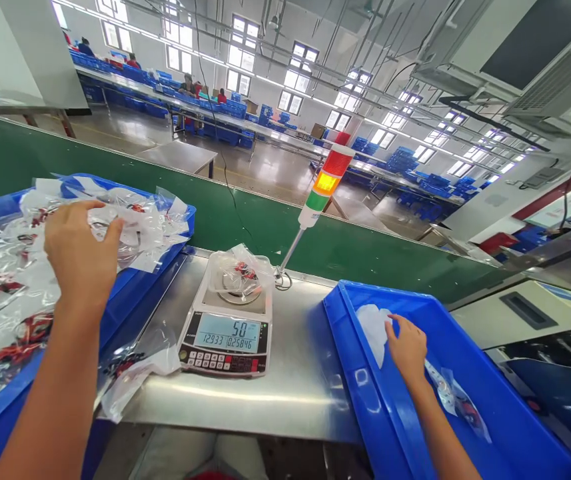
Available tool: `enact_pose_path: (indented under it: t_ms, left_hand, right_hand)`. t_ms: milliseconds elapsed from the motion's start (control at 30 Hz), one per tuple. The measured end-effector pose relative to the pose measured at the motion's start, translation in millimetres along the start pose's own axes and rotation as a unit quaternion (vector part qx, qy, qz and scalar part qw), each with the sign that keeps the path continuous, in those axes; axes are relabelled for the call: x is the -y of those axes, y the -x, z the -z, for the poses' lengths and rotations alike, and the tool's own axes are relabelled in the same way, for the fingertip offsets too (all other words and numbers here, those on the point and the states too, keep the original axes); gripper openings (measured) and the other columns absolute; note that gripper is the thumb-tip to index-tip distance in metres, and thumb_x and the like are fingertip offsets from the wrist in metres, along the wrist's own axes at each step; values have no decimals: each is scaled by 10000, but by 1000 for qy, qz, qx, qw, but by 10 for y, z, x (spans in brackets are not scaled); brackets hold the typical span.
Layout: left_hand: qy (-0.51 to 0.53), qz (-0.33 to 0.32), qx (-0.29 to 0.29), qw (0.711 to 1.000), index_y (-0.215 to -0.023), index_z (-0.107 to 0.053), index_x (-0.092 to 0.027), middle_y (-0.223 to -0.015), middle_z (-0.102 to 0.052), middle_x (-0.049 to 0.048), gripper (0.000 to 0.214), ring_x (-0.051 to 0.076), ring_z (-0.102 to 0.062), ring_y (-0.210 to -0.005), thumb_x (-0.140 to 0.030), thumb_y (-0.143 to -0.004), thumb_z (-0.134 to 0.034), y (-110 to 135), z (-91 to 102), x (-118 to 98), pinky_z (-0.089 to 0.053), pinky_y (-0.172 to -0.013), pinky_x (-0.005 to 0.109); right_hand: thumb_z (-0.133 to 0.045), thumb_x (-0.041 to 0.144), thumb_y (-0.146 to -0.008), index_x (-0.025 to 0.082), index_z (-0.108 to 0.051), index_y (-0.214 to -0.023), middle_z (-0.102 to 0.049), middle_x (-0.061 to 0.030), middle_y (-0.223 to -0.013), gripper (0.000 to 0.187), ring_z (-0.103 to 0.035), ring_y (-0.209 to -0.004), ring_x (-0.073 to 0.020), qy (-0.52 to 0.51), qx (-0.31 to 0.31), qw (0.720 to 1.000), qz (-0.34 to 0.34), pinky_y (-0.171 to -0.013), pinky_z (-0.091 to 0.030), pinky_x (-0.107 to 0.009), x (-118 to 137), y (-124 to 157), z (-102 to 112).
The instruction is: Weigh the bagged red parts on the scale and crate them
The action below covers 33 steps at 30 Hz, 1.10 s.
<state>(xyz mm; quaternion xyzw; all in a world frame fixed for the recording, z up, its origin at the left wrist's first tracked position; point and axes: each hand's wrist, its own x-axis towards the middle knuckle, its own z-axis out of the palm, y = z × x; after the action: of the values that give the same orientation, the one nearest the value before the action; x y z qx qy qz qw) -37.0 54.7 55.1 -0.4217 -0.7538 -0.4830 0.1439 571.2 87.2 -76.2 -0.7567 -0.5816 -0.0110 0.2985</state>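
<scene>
Left hand: the left hand [82,250] is over the left tray [191,220], its fingers on crumpled clear bags [138,223].
Left grip: apart, thumb spread from the curled fingers, nothing clamped.
Right hand: the right hand [408,350] is inside the right crate [365,297], fingertips at the edge of a whitish bag [372,330].
Right grip: fingers slightly apart; cannot tell whether they are clamped on the bag.
Bags: clear, holding red and black parts. Many fill the left tray, one sits on the scale [239,273], one lies on the table [138,377] beside the tray, and one lies in the crate [452,397] by the right wrist.
Scale: on the steel table [295,393], between both hands, display reading 50.
Stack light: behind the scale [328,183], amber lit.
Beyond: a green panel [265,233] edges the table; co-workers [188,85] sit at far benches among blue crates.
</scene>
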Motion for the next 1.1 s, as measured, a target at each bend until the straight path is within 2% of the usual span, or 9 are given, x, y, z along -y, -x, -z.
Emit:
enact_pose_path:
  t_ms: [67, 167, 333, 500, 600, 700, 833, 967, 1100]
  left_hand:
    - [5, -22, -30, 999, -1336, -607, -95, -1467, -548, 198, 508, 387, -452, -1431, -273, -862, -639, 148, 22, -25, -318, -1232, 582]
    - [13, -42, -61, 997, -1370, -550, -112, -1534, -465, 199, 517, 382, -399, -1474, -293, -895, -642, 340, 98, -120, -274, -1248, 598]
    - [43, -113, -25, 992, -1272, -567, -168, -1475, -521, 178, 338, 361, -450, -1438, -313, -968, -591, 602, 139, -278, -338, -1225, 600]
    - [65, -136, 16, 988, -1195, -582, -230, -1380, -594, 141, 213, 346, -527, -1368, -314, -1004, -537, 878, 8, -267, -396, -1194, 595]
    - [76, -139, 63, 985, -1172, -578, -248, -1341, -608, 132, 183, 345, -552, -1327, -323, -1022, -506, 1057, -77, -260, -443, -1150, 590]
    - [92, -141, 119, 979, -1158, -583, -250, -1304, -624, 113, 186, 326, -576, -1276, -334, -1038, -469, 1212, -148, -295, -475, -1113, 544]
    - [125, -160, 155, 967, -1144, -596, -235, -1284, -638, 107, 191, 302, -589, -1235, -301, -1047, -445, 1331, -227, -388, -484, -1091, 498]
    - [151, -181, 173, 956, -1134, -607, -240, -1271, -648, 97, 199, 285, -587, -1233, -262, -1050, -428, 1378, -301, -491, -487, -1093, 487]
    - [165, -203, 209, 942, -1113, -630, -235, -1219, -666, 88, 225, 271, -590, -1215, -237, -1052, -413, 1413, -413, -555, -503, -1088, 472]
  right_hand:
    - [-421, 571, -921, 69, -646, -1304, -520, -345, -1480, 670, -398, -1452, -528, 57, 21, 992, -115, -1094, -317, -793, -463, 197, -9]
    - [-403, 609, -917, 135, -590, -1416, -436, -300, -1587, 713, -370, -1450, -579, 115, 92, 960, -239, -1005, -347, -849, -941, 550, -87]
    - [-259, 364, -972, 93, -630, -1348, -611, -300, -1390, 594, -534, -1328, -502, 159, 95, 975, -125, -983, -463, -737, -1323, 818, -97]
    - [-301, 567, -990, 181, -513, -1511, -442, -277, -1600, 682, -324, -1463, -576, 187, -14, 970, -157, -1000, -311, -881, -1438, 795, 7]
    - [-278, 667, -978, 175, -470, -1561, -327, -280, -1672, 786, -249, -1494, -614, 158, 14, 961, -227, -993, -284, -897, -1491, 810, 25]
    - [-194, 513, -1011, 162, -532, -1509, -452, -261, -1601, 697, -385, -1460, -554, 183, 50, 962, -198, -1023, -364, -817, -1554, 847, 38]
    - [-193, 302, -988, 87, -617, -1395, -707, -284, -1202, 626, -665, -1178, -455, 247, 71, 958, -123, -911, -529, -639, -1575, 906, 98]
    - [-237, 305, -965, 83, -666, -1325, -745, -258, -1043, 603, -730, -992, -421, 269, 64, 951, -141, -821, -559, -544, -1493, 974, 239]
    - [-314, 430, -946, 206, -718, -1168, -766, -208, -1070, 513, -733, -899, -402, 220, 22, 957, -190, -714, -543, -497, -1331, 1015, 479]
